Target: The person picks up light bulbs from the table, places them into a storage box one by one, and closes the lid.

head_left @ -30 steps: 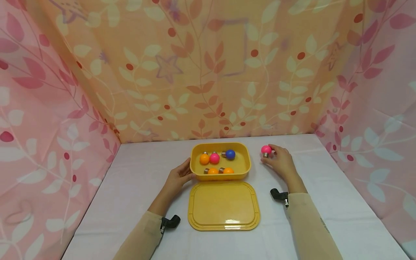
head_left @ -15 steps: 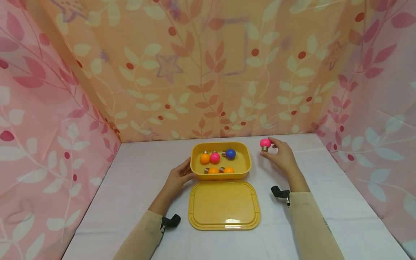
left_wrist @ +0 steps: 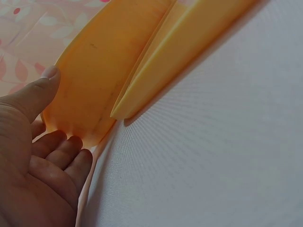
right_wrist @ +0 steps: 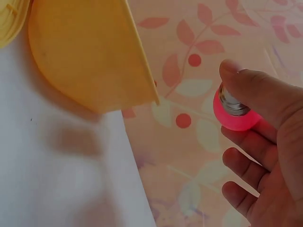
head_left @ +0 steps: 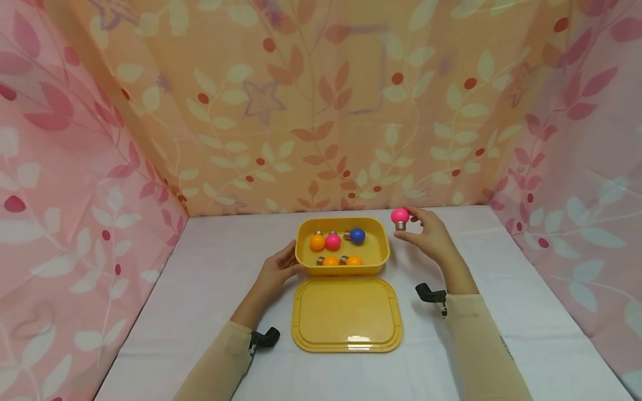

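Five bulbs (head_left: 358, 236) in yellow box (head_left: 346, 271); left hand (head_left: 273, 274) relaxed against box, right hand (head_left: 432, 236) pinching sixth bulb (head_left: 399, 215), pink.

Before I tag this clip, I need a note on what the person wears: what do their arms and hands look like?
The left sleeve and right sleeve are long and beige; a small dark marking shows on the right one. Each wrist carries a black, angled device. The left hand and right hand are bare, without gloves.
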The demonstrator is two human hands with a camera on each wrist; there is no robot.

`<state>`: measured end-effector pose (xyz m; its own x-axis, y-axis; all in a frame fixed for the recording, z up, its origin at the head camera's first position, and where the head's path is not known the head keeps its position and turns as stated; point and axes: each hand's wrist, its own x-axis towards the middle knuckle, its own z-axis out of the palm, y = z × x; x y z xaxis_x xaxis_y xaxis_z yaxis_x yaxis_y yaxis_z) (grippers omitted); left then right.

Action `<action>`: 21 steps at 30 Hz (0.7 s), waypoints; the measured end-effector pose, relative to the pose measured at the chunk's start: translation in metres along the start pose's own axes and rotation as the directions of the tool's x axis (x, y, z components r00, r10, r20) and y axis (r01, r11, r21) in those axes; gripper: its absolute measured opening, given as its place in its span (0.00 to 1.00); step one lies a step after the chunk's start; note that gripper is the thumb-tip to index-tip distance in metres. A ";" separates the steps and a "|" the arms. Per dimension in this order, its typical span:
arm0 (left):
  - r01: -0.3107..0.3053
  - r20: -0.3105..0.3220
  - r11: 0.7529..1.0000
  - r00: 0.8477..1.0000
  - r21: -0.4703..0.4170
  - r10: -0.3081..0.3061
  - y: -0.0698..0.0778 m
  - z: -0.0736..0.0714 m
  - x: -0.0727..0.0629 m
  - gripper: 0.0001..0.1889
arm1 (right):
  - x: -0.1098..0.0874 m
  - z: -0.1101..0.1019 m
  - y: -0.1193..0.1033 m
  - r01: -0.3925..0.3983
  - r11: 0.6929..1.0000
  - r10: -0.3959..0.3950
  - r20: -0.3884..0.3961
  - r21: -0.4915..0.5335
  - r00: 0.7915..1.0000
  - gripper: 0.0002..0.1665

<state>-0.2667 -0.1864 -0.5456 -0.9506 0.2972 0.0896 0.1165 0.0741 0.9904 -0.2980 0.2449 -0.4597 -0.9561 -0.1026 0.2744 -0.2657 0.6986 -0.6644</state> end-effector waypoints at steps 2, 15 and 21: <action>-0.004 0.000 1.000 1.000 -0.002 0.004 0.000 0.000 0.000 0.43 | 0.001 0.001 -0.005 0.007 1.000 -0.007 0.020 0.001 1.000 0.48; -0.021 0.001 1.000 1.000 -0.021 0.021 0.001 0.002 0.000 0.43 | 0.023 0.000 -0.036 0.094 0.996 -0.091 0.194 -0.007 0.977 0.49; -0.011 -0.004 1.000 1.000 -0.011 0.011 0.002 0.000 0.001 0.43 | 0.041 0.012 -0.045 0.162 0.986 -0.167 0.278 0.041 0.946 0.45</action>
<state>-0.2673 -0.1857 -0.5437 -0.9505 0.2938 0.1013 0.1242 0.0601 0.9904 -0.3266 0.2013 -0.4268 -0.8945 -0.4104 0.1770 -0.4216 0.6432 -0.6392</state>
